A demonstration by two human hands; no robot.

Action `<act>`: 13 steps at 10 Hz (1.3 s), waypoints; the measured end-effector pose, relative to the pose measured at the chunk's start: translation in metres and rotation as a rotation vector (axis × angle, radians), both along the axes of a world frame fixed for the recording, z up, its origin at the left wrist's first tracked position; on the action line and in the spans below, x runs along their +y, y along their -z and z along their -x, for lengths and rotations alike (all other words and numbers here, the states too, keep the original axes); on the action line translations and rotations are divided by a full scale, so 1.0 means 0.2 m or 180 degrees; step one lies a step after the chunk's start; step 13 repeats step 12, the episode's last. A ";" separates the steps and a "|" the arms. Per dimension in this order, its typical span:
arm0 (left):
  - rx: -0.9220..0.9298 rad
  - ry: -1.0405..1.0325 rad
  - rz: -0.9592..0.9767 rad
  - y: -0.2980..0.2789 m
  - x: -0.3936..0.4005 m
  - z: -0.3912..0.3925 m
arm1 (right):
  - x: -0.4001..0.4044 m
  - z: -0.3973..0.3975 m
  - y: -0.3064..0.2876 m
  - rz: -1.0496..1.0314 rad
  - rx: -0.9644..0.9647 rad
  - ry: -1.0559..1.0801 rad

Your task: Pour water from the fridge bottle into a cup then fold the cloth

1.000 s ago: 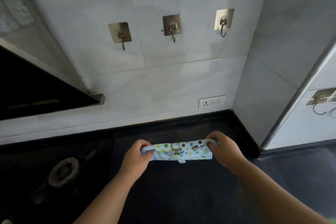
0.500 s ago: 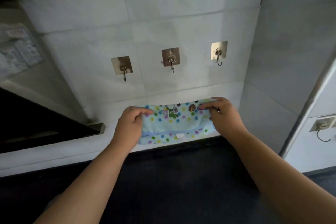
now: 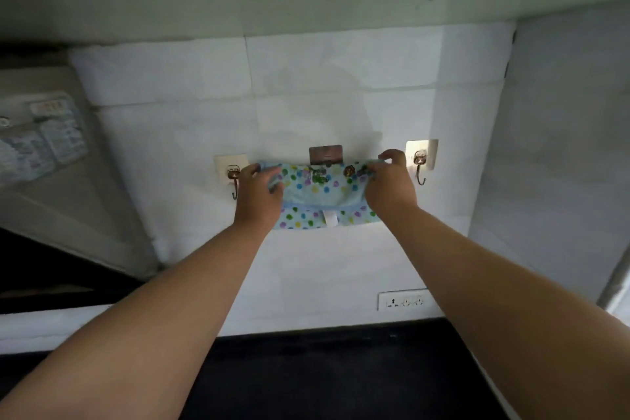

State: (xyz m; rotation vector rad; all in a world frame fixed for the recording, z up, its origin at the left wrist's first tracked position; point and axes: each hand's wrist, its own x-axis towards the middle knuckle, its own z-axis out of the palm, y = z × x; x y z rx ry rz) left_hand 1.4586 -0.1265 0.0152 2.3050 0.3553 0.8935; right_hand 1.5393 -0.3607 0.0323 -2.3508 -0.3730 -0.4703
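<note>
A folded light-blue cloth (image 3: pixel 322 196) with coloured dots and a small white tag is held up flat against the white tiled wall. Its top edge lies across the middle wall hook (image 3: pixel 325 155), whose hook part is hidden behind it. My left hand (image 3: pixel 257 196) grips the cloth's left end and my right hand (image 3: pixel 388 186) pinches its upper right corner. No bottle and no cup are in view.
Two more adhesive hooks flank the cloth, the left hook (image 3: pixel 233 177) and the right hook (image 3: pixel 421 164). A white socket strip (image 3: pixel 404 301) sits low on the wall above the black countertop (image 3: pixel 324 375). A slanted chimney hood (image 3: pixel 51 187) fills the left; a wall corner stands at right.
Both hands lifted the folded cloth from just above the countertop up the wall to the level of the hooks. The camera view tilted upward with them.
</note>
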 end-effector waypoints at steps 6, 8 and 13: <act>0.0384 0.0952 0.0342 0.07 -0.44 -0.01 | 0.18 0.18 0.13 -0.1025 0.0759 -0.1308; 0.0695 0.1054 0.0202 0.00 -0.40 0.03 | 0.18 0.19 0.12 -0.0715 0.0876 -0.1447; 0.0991 0.0622 0.0678 0.31 -0.49 0.62 | -0.24 0.53 0.42 -0.0567 0.1316 -0.0997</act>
